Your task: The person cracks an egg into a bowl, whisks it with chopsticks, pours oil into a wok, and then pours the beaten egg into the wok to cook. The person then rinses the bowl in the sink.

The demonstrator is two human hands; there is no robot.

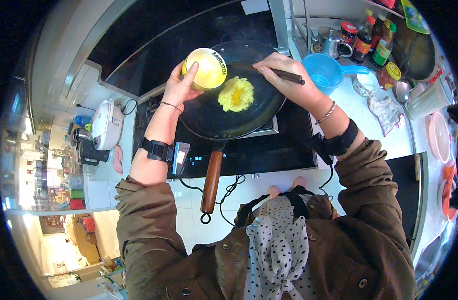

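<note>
My left hand grips a small yellow bowl with printed lettering, tilted over the left side of a dark wok. Thumb pressed inside the rim, it shows the bowl's pale interior. In the wok lies a round patch of puffed yellow egg, its centre darker and wet-looking. My right hand, above the wok's right side, holds dark chopsticks; their far ends are hard to make out against the pan. Toward my body points the wok's brown wooden handle, touched by neither hand.
Beneath the wok is a black glass cooktop. On the right counter stand a blue plastic dipper, a patterned cup, sauce bottles, a metal pot and a cloth. A white rice cooker sits at left.
</note>
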